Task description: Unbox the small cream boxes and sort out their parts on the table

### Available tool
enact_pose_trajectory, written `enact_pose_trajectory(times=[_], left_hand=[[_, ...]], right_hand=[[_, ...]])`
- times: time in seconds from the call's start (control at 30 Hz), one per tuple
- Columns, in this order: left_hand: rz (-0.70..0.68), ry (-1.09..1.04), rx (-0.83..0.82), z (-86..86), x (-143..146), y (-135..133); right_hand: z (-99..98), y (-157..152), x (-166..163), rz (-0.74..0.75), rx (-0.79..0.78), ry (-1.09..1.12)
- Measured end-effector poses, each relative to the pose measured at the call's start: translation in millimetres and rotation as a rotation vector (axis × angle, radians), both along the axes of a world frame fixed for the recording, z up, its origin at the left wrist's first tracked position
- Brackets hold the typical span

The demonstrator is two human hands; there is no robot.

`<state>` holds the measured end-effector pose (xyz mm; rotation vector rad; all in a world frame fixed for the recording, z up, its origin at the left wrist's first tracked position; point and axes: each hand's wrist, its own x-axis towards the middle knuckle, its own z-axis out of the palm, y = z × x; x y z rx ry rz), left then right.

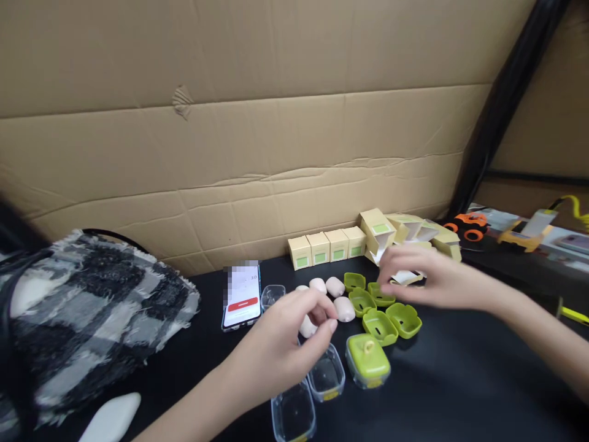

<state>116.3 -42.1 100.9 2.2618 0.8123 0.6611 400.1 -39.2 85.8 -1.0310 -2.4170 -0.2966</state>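
Note:
My left hand [299,334] hovers over the clear containers, its fingers curled and the thumb tip against the forefinger, with nothing visible between them. Beneath it are a clear square container [326,371] and another clear container [294,411]. Several pale pink rounded pieces [343,309] lie just beyond, some partly hidden by this hand. My right hand [409,273] is bent over the back of several green flower-shaped lids [380,326], its fingers and thumb slightly apart. Its thumb overlaps one green lid [378,296]; contact is unclear. A green-lidded container [368,361] stands in front.
Small cream boxes [301,253] line the cardboard wall [257,135], with opened boxes [380,230] to their right. A lit phone [243,304] and a checked fringed cloth [105,301] are on the left. A white object [110,420] sits near the front. An orange toy car [469,226] is at right.

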Motion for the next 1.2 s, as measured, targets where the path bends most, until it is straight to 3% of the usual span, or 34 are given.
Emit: enact_pose_trajectory(times=[0.07,0.2,0.33,0.5,0.67,0.8,0.93,1.0,1.2], left_hand=[[-0.014,0.05,0.045,-5.8,2,-1],[-0.038,0.045,0.029,-18.6,8,-6],[-0.081,0.034,-0.016,-33.0,13,-12],[-0.04,-0.025,-0.124,-42.0,21,-20],[-0.033,-0.099,-0.141,-33.9,19,-27],[0.009,-0.019,-0.105,-13.4,8,-31],[-0.052,0.059,-0.167,10.0,-2,-41],[0.0,0.117,-0.146,15.5,-9,-46],[0.208,0.195,0.141,1.3,-59,-36]], right_hand=[[-5.5,-14,-26,0.119,-0.209,-0.039],[-16.6,-26,-50,0.151,-0.433,-0.009],[-18.5,-29,-52,0.174,-0.463,0.035],[-15.2,-39,-57,0.178,-0.377,0.139],[-20.8,-49,-63,0.199,-0.387,0.439],[-30.4,-54,-70,0.198,-0.501,0.599],[-36.3,-62,-81,0.288,-0.527,0.701],[-36.3,-64,-85,0.304,-0.532,0.813],[-28.0,-52,-80,0.18,-0.761,1.232]])
